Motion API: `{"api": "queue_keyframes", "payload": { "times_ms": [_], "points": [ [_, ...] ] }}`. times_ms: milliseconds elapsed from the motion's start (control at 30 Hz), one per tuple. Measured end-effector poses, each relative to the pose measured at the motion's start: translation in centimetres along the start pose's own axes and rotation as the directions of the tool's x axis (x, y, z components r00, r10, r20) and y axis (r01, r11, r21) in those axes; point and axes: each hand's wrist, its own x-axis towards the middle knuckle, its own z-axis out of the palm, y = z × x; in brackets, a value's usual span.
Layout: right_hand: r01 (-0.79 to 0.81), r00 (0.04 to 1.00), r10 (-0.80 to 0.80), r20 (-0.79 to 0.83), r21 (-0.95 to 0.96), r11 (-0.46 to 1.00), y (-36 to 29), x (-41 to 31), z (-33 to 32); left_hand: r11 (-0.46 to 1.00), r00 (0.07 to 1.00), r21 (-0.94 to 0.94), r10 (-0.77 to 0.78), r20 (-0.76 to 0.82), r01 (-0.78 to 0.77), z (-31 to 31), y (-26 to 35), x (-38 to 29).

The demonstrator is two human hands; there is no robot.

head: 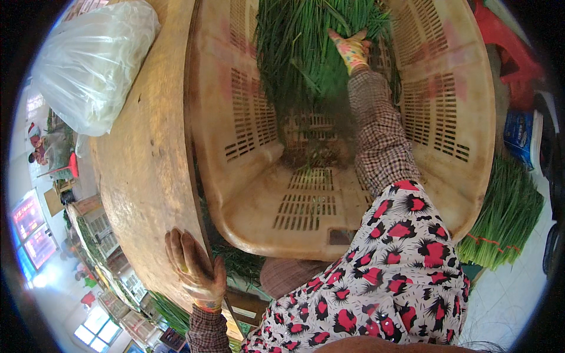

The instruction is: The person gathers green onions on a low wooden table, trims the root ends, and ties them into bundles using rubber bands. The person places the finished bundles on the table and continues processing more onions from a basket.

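Note:
My right hand [351, 49], in a patterned glove, reaches into a large tan plastic crate [240, 240] with slotted walls. Its thumb and a finger spread in a V against a heap of long green chive-like leaves [304, 48] at the crate's far end. Whether any leaves are caught in the curled fingers is hard to see. My left hand [194, 264], in a soiled glove, lies at the edge of a wooden tabletop [145, 185], thumb apart, holding nothing. Loose bits of leaf [309, 161] lie on the crate's floor.
A filled translucent plastic bag [95, 66] sits on the tabletop's far left. Right of the crate are a bundle of green stalks [503, 212] tied with red bands, a red plastic stool [507, 48] and a blue package [518, 137]. Other people [37, 143] are in the background.

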Motion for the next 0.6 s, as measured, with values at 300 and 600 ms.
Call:
{"api": "queue_keyframes", "payload": {
  "times_ms": [300, 600],
  "points": [
    [-0.017, 1.000, 0.016, 0.012, 0.093, 0.995, 2.6, 5.7, 4.5, 1.000, 1.000, 0.012, -0.008, -0.015, 0.008, 0.3, 0.3, 0.0],
    [0.224, 0.952, -0.253, -0.170, -0.170, 0.960, 1.3, 7.4, 11.4, 1.000, 1.000, 0.013, 0.011, -0.019, -0.010, -0.1, 0.4, 0.3]
  ]
}}
